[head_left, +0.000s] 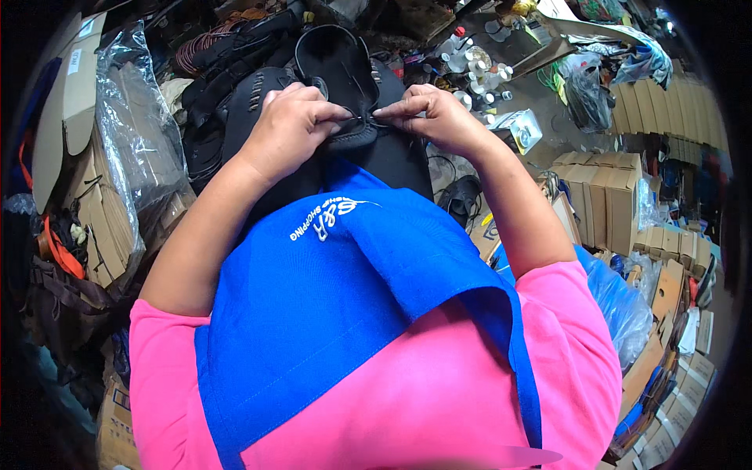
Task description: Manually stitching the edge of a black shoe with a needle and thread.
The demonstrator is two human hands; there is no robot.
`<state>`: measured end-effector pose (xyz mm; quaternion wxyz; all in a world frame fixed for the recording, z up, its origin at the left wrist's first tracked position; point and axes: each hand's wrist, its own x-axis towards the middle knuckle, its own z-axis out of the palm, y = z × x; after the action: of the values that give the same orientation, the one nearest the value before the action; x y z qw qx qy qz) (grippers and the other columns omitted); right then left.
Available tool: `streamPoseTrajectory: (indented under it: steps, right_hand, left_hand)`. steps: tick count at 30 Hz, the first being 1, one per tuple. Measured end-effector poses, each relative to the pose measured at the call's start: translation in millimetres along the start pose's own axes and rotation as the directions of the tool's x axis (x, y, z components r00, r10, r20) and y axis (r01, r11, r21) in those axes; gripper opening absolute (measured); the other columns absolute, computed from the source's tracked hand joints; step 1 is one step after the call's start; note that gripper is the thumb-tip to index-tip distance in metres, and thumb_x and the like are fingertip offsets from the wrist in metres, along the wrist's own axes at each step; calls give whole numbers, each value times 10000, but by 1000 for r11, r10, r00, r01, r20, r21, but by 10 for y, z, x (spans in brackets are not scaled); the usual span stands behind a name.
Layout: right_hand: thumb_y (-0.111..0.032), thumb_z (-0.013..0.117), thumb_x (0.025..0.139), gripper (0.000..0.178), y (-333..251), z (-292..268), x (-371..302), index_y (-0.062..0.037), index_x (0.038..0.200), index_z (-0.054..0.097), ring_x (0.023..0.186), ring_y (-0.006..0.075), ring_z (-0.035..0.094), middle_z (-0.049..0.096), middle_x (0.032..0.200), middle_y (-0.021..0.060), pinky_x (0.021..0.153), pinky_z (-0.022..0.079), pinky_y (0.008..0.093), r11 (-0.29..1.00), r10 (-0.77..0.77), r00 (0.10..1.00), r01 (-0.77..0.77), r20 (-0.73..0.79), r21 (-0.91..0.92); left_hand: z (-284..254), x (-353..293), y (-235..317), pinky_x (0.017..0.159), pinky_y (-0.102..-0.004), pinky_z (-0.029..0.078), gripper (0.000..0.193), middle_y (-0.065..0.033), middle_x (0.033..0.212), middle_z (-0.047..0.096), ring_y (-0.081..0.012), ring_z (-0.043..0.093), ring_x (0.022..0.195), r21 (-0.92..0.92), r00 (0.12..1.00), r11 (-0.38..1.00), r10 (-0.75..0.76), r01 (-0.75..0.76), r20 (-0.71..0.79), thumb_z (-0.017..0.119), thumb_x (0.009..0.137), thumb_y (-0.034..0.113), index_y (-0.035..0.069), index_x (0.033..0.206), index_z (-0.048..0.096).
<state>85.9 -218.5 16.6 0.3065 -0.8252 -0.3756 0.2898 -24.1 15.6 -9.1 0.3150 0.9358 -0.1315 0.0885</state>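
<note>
A black shoe (352,139) rests over my dark-clad lap, its rounded toe end toward me and its hollow opening farther off. My left hand (291,125) is closed in a pinch at the left side of the toe, thumb and forefinger on what looks like a thin thread, a bright bit of it showing at the fingertips. Opposite it, my right hand (435,117) pinches another fine strand by the right side of the toe. The fingertips of both hands are close together above the shoe. Whether a needle is among the strands is too small to tell.
A blue cloth apron (305,298) covers my front. Several small bottles (474,70) stand beyond my right hand, near a small white box (517,129). Stacked cardboard boxes (599,196) line the right. Clear plastic sheeting (141,133) and flat cardboard (98,188) lie to the left.
</note>
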Motion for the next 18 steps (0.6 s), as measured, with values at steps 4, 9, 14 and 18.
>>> streamPoseTrajectory:
  steps: [4, 9, 14, 18]
  right_hand:
    - [-96, 668, 826, 285, -31, -8, -2, -172, 1096, 717, 824, 122, 534, 553, 840, 19, 786, 444, 267, 998, 28, 999, -26, -37, 66]
    - [-103, 669, 834, 296, 95, 34, 61, -147, 1126, 701, 860, 128, 548, 572, 870, 26, 814, 443, 264, 977, 39, 999, -45, 33, 207]
    - [-111, 668, 842, 290, 69, 49, 56, -145, 1128, 699, 872, 131, 553, 584, 891, 27, 823, 442, 268, 965, 53, 998, -61, 40, 255]
    - [-109, 684, 828, 302, 43, 25, 38, -153, 1126, 700, 873, 134, 556, 593, 849, 21, 815, 449, 272, 993, 11, 1000, -11, -1, 120]
  left_hand:
    - [28, 21, -68, 761, -354, 431, 244, -34, 775, 585, -222, 555, 826, -42, 1000, 999, -8, 7, -29, 705, 729, 64, 151, 955, 729]
    - [73, 116, -55, 792, -365, 469, 166, -45, 794, 634, -231, 588, 885, -225, 984, 959, -155, 171, 86, 715, 728, 94, 143, 885, 734]
    - [79, 113, -93, 787, -361, 480, 140, -46, 815, 626, -243, 585, 890, -194, 995, 976, -94, 100, 42, 720, 727, 99, 124, 864, 733]
    - [-8, 105, -71, 794, -354, 460, 179, -53, 829, 612, -240, 567, 895, -86, 997, 993, -80, 82, 21, 728, 715, 73, 93, 893, 717]
